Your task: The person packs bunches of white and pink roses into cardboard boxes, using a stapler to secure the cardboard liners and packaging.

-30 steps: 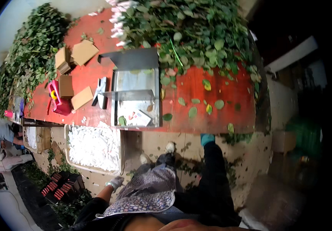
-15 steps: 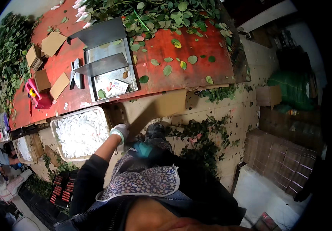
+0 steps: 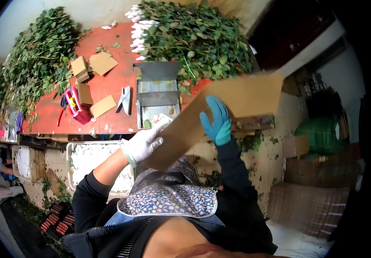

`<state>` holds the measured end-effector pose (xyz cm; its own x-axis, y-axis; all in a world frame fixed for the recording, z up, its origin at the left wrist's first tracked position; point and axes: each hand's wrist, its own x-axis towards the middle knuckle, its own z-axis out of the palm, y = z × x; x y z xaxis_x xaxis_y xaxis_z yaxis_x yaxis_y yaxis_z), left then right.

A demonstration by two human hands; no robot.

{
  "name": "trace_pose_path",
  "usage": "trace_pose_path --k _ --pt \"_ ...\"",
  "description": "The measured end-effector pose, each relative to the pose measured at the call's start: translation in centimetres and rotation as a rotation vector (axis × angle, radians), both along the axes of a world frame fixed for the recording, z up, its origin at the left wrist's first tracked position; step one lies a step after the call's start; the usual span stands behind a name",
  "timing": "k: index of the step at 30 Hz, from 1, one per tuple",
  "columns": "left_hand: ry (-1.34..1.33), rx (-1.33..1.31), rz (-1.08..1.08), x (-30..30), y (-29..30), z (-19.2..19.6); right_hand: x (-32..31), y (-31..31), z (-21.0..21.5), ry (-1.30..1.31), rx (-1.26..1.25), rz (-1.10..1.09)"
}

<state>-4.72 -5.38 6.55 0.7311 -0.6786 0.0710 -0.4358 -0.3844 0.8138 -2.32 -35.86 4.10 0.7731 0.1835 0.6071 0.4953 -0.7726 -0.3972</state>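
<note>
Left hand clamped on raised cardboard sheet; right hand atop, spread apart. Sheet up, bare; leafy stems piled along far edge of counter.

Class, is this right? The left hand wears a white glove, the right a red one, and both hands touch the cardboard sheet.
Not quite: in the head view, the right hand wears a blue glove. The left hand wears white; both touch the sheet.
</note>
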Motion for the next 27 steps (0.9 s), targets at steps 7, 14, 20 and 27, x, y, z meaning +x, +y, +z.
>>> trace_pose_path --k 7,14,20,27 --pt "0.615 -0.698 0.402 6.7 0.3 0.9 19.2 3.9 -0.7 0.349 0.008 0.553" --pt "0.915 -0.791 0.670 10.6 1.9 -2.3 24.3 8.2 -7.4 0.881 -0.065 0.959" --pt "0.675 -0.590 0.656 16.7 7.1 -6.9 25.1 8.1 -13.5 0.860 -0.151 1.007" --pt "0.881 -0.234 -0.034 21.4 5.1 -14.8 26.5 8.0 -10.9 0.700 -0.179 0.947"
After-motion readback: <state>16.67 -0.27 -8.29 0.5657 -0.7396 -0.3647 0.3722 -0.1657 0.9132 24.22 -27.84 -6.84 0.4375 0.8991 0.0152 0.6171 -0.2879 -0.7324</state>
